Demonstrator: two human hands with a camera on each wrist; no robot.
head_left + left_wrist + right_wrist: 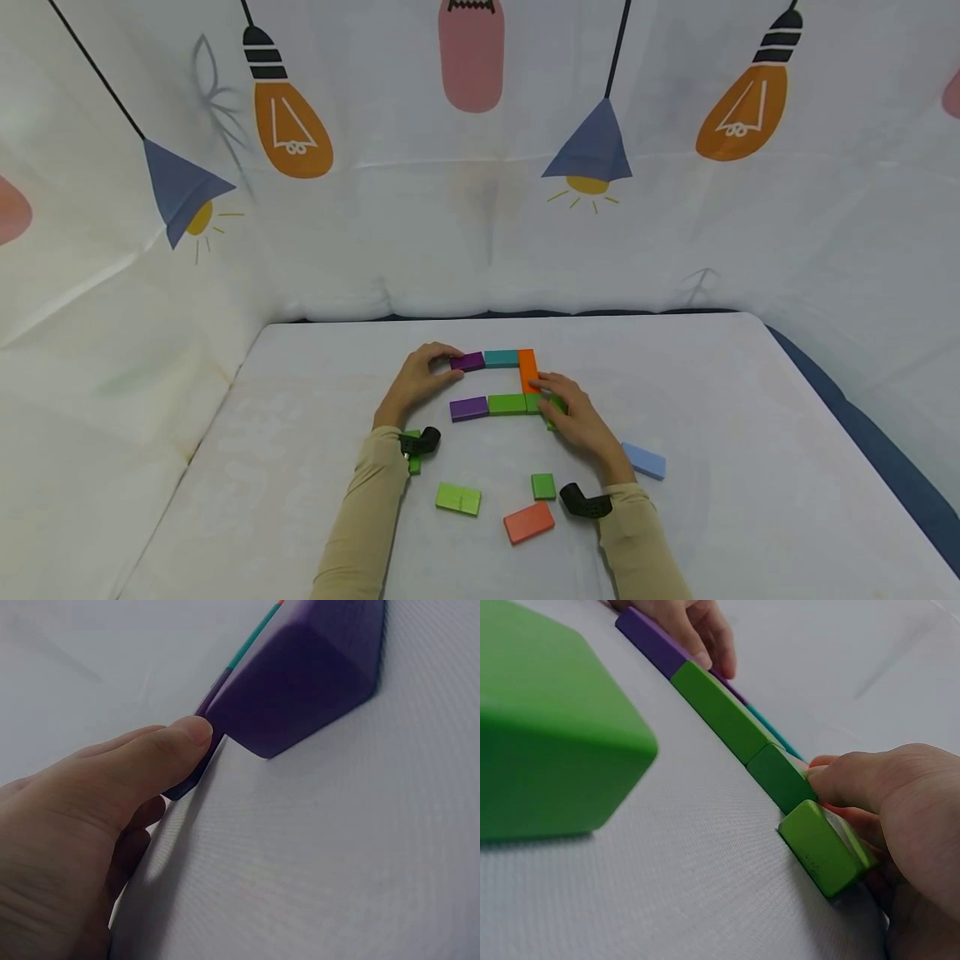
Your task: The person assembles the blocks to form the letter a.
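left hand (417, 382), centre of head view: fingers and thumb pinch the far purple block (468, 362) at its left end; left wrist cam shows thumb against that block's edge. far row, l to r: that purple block, teal block (501, 358), orange block (528, 370) standing crosswise at the row's right end. near row, just below in frame: near purple block (468, 408), long green block (507, 405), short dark-green block (533, 402), touching end to end. right hand (580, 421), right of centre: fingers curled over a lime-green block (826, 847) at the right end of near row, fingertips touching the orange block; in right wrist cam the lime-green block lies at an angle just beside the dark-green one, gripped between fingers and thumb. loose pcs, lower part of head view: lime double block (458, 498), small green square block (543, 486), red-orange block (528, 522), light-blue block (644, 461) at right, well apart from the rows. all on white cloth-covered table (300, 392). backdrop: white sheet with lamp prints (292, 133), upper half of frame. beige sleeves, black wrist cams (420, 441) on both arms.
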